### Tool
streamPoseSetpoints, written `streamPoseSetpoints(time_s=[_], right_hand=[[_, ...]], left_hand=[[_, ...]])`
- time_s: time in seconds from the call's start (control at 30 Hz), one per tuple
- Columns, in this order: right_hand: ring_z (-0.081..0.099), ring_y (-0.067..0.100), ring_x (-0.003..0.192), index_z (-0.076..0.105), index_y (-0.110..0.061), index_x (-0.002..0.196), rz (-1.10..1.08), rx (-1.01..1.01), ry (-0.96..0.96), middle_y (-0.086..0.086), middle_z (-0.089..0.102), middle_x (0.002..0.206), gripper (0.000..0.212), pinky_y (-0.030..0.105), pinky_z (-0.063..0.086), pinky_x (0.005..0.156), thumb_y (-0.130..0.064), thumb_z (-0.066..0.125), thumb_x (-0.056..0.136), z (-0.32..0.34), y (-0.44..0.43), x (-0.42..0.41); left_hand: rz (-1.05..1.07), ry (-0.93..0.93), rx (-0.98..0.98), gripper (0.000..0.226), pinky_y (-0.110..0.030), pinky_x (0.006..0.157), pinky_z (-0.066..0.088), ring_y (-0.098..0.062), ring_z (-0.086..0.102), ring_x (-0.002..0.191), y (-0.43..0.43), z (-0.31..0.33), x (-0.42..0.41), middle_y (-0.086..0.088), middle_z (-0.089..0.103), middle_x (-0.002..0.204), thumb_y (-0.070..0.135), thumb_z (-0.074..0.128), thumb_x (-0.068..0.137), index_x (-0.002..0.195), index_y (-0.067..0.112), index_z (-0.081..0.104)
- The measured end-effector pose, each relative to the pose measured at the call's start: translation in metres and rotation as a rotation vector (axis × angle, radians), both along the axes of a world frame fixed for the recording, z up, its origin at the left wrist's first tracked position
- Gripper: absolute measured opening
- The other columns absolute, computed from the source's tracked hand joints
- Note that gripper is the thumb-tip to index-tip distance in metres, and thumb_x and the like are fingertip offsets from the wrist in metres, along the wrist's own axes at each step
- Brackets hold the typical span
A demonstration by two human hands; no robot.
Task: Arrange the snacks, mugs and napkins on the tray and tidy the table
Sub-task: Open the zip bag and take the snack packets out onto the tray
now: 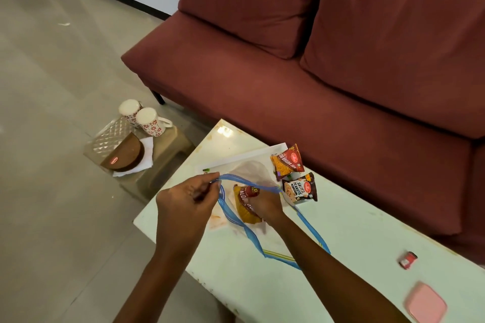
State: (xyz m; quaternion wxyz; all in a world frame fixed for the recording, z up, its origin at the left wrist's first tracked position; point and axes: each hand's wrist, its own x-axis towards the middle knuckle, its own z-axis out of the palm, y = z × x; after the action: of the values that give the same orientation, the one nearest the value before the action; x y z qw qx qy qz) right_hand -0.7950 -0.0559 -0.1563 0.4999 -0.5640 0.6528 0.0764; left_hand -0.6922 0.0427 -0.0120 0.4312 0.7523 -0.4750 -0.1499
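Observation:
A clear zip bag (252,173) with a blue seal lies open on the pale table (341,231). My left hand (183,199) pinches the blue rim and lifts it. Inside the bag's mouth my right hand (267,207) grips a yellow snack packet (245,204). Two more packets lie beside the bag: an orange sev packet (287,161) and a salted peanuts packet (300,187). On a low stool to the left sits a quilted clear tray (110,136) with two floral mugs (147,118) upside down, a brown half-round pack (126,155) and white napkins (147,155).
A maroon sofa (315,60) runs along the far side of the table. On the table's right end lie a small red wrapper (408,259) and a pink square item (425,305). Tiled floor (52,60) spreads to the left.

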Motion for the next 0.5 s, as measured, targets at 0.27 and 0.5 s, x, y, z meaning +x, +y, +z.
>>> streamPoseSetpoints(time_s=[0.27, 0.5], right_hand=[[0.061, 0.001, 0.091, 0.06, -0.018, 0.111, -0.056, -0.38, -0.4, -0.017, 0.06, 0.089, 0.026, 0.002, 0.041, 0.068, -0.017, 0.063, 0.085, 0.073, 0.027, -0.023], [0.063, -0.008, 0.075, 0.073, -0.029, 0.086, -0.035, -0.678, -0.629, -0.029, 0.067, 0.075, 0.032, 0.002, 0.046, 0.066, 0.0, 0.072, 0.073, 0.13, 0.023, -0.056]], left_hand=[[0.15, 0.024, 0.052, 0.024, 0.001, 0.051, 0.043, 0.004, 0.057, 0.057, 0.002, -0.012, 0.005, -0.007, 0.074, 0.084, 0.013, 0.068, 0.076, 0.1, 0.009, 0.071], [0.194, 0.054, 0.087, 0.025, -0.013, 0.052, 0.047, -0.011, 0.064, 0.072, -0.001, -0.022, 0.007, -0.012, 0.075, 0.09, 0.016, 0.066, 0.079, 0.103, 0.01, 0.07]])
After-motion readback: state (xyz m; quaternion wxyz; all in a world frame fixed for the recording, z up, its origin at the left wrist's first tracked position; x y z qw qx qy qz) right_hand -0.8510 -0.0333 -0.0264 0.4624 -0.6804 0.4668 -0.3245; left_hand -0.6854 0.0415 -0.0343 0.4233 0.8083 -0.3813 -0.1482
